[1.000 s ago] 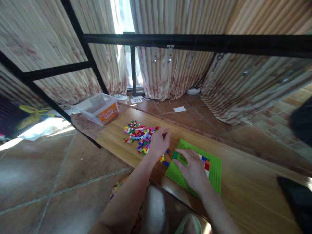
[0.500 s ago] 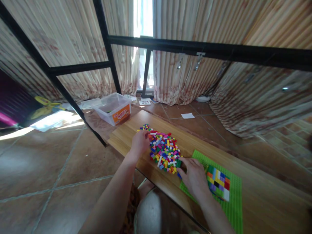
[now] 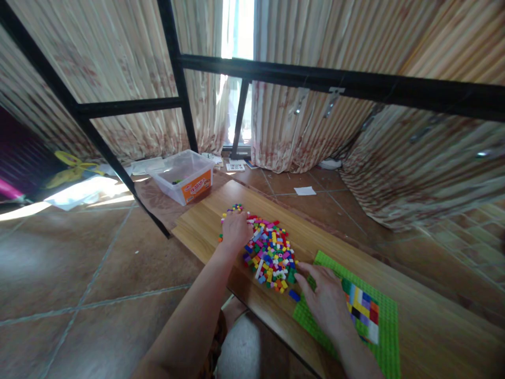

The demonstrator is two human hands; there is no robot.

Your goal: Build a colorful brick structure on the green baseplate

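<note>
A heap of small colourful building bricks (image 3: 272, 252) lies on the wooden bench top. My left hand (image 3: 236, 230) reaches into the heap's left end, fingers pointing down; the back of the hand hides the fingertips and anything between them. At the heap's right edge my right hand (image 3: 324, 296) hovers over the green baseplate (image 3: 389, 316), thumb and forefinger apart, tips close to a dark green brick. A blue brick (image 3: 294, 295) lies on the wood below them. A multicoloured patch of joined bricks (image 3: 365, 310) sits on the baseplate, partly covered by my right hand.
Beyond the bench's (image 3: 232, 192) far left end stands a clear plastic box (image 3: 179, 173) with an orange label. A black metal frame (image 3: 295, 71) crosses in front of striped curtains. A white paper sheet (image 3: 305, 191) lies on the tiled floor.
My left hand has moved slightly right over the heap's left end, and a few bricks now show to its left. My right thumb and forefinger sit a little apart from the heap; the blue brick is more exposed.
</note>
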